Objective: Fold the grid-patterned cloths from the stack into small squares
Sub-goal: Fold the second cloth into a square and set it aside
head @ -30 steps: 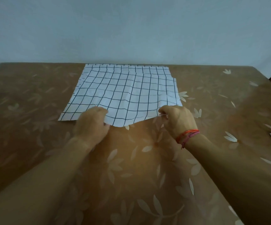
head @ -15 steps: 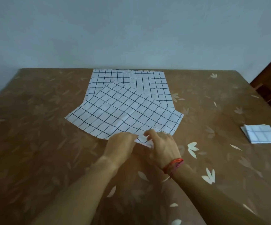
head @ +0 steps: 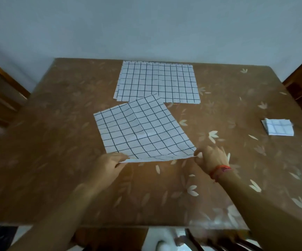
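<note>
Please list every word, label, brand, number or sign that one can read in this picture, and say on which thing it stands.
None can be read.
The cloth pinched by the left hand and the right hand, the stack and the folded cloth bear only black grid lines.
The table cover bears only leaf shapes; the red wrist thread shows no writing.

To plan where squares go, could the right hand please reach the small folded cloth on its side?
Probably yes: only bare table lies between the right hand and the folded cloth, though it is pinching the spread cloth.
</note>
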`<act>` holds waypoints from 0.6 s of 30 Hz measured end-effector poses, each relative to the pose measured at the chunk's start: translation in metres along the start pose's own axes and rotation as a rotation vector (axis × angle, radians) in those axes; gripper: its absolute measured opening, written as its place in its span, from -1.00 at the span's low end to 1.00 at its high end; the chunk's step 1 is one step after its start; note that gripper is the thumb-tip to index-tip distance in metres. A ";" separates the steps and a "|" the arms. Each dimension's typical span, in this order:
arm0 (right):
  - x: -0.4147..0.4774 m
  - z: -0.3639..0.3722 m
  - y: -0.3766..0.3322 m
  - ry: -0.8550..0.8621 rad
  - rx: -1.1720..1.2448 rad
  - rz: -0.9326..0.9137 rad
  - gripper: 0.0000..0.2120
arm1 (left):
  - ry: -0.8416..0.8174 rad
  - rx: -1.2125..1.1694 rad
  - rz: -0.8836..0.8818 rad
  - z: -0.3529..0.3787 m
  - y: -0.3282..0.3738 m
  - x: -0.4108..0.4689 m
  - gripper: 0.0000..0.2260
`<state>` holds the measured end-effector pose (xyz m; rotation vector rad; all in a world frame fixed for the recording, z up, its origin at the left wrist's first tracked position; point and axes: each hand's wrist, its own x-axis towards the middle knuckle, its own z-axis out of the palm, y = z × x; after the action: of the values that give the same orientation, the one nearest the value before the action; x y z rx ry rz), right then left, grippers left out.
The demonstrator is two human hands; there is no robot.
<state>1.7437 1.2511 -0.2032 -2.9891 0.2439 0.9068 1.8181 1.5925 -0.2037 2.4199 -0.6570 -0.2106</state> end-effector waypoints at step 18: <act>-0.083 0.020 -0.042 0.138 0.720 0.008 -0.81 | -0.233 -0.047 -0.258 -0.021 -0.022 -0.144 -0.83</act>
<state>1.6707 1.3059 -0.1754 -2.3722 0.4658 0.4660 1.7093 1.6909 -0.2018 2.4512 -0.4311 -0.6140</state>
